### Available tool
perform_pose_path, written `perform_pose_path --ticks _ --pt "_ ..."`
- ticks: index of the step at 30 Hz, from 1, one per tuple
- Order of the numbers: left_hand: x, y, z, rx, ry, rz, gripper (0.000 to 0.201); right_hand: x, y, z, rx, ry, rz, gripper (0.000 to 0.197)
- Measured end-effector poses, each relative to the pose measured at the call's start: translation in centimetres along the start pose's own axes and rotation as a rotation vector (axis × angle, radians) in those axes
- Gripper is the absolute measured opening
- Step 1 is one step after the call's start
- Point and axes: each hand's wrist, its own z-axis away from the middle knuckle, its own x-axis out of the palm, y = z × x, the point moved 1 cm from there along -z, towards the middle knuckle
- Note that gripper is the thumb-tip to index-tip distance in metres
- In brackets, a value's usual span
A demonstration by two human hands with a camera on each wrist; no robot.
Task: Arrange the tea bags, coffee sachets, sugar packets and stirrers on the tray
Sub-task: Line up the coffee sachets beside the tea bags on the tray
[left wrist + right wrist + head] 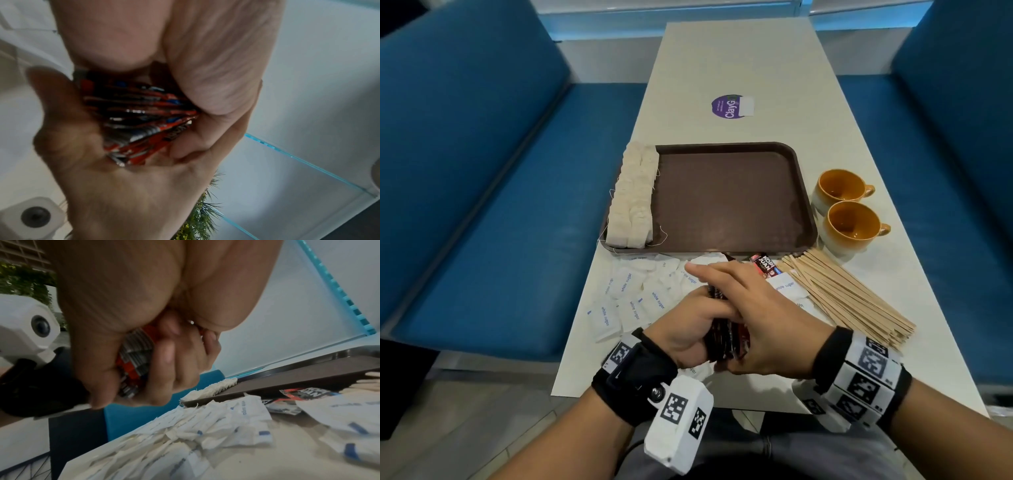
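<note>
While our left hand (690, 330) curls its fingers (164, 353) round a squared-up stack of coffee sachets (141, 123), our right hand (760, 318) lies over the top of the stack, thumb and fingers pressed to its edges, forefinger stretched out toward the tray (729, 195). Both hands hover low over the near end of the table (726, 61), just short of the tray's near rim.

We judge the coffee step to be in hand. The tea bags (635, 198) already stand in a neat double row along the tray's left edge; the rest of the tray is bare. Not every sachet is gathered: a loose sachet (765, 265) lies by the tray's near rim, partly among the sugar packets (633, 294), which lie scattered on the table to the left. The stirrers (842, 294) fan out to the right, near two cups (849, 209).

Next we would need to pick up the stray sachet, carry the stack forward over the rim, and lay it down beside the tea bags without letting the slippery foil slide apart.
</note>
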Motion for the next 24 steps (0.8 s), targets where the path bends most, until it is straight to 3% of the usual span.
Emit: perform_pose_path --ticks 2,4,6,8,10,12,14,18,22,24 --pt "-0.1 0.2 0.1 -0.031 0.004 -0.015 0.015 -0.6 0.0 0.1 0.016 -0.016 -0.083 0.143" --pt "-0.4 0.7 0.2 -0.012 0.031 -0.067 0.008 -1.8 0.3 0.3 0.077 0.010 -0.179 0.135" --pt "-1.4 1.6 0.5 0.052 0.109 -0.236 0.017 -2.9 1.2 0.4 0.181 0.093 -0.159 0.102" --pt "-2.8 2.8 0.9 0.114 0.218 -0.484 0.022 -3.5 3.0 0.2 0.309 0.184 0.043 0.062" --pt "-4.1 3.9 1.3 0.161 0.295 -0.729 0.025 -3.6 4.7 0.0 0.480 0.143 0.254 0.042" --pt "-4.9 4.6 1.8 0.199 0.334 -0.937 0.024 -2.8 5.8 0.0 0.579 0.022 0.394 0.043" --pt "-4.9 4.7 2.2 0.231 0.301 -1.144 0.022 -1.8 5.8 0.1 0.563 -0.053 0.456 0.047" --pt "-4.4 2.9 1.6 0.243 0.073 -1.453 0.034 -0.2 4.6 0.4 0.483 -0.114 0.437 0.050" --pt "-4.0 0.9 0.5 0.202 -0.061 -1.619 0.026 0.1 4.1 0.8 0.438 -0.145 0.422 0.048" --pt "-4.2 0.2 0.2 0.172 -0.053 -1.655 0.035 -0.2 4.1 1.0 0.423 -0.169 0.412 0.044"
